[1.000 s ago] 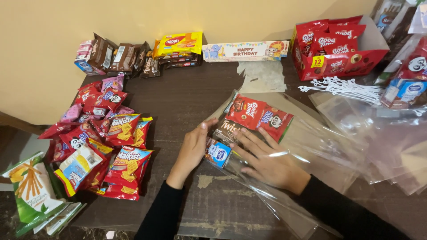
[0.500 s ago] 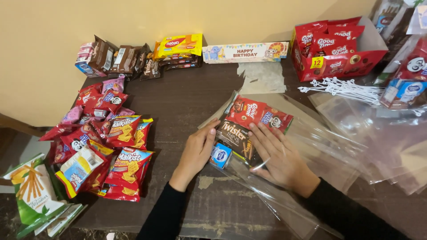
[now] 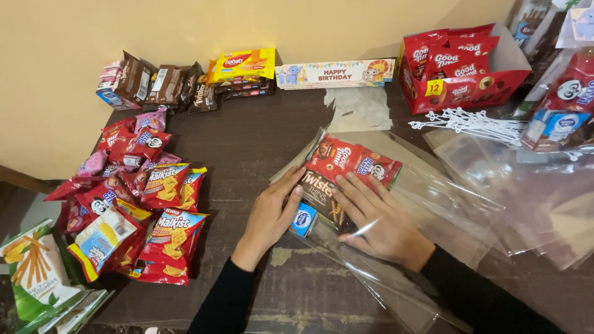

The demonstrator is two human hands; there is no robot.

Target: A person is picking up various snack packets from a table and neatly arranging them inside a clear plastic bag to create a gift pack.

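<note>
At frame left, a pile of red snack packets lies on the dark table. At centre, the left hand rests flat, fingers extended, against the edge of a clear plastic bag. The right hand presses open-palmed on the brown snack packet inside the bag, gripping nothing. A red snack box stands upper right.

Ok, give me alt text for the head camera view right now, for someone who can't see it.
Two bare hands, left hand and right hand, press on a clear plastic bag holding a red cookie packet, a dark snack packet and a small blue carton on a dark table. A heap of red snack packets lies to the left.
</note>
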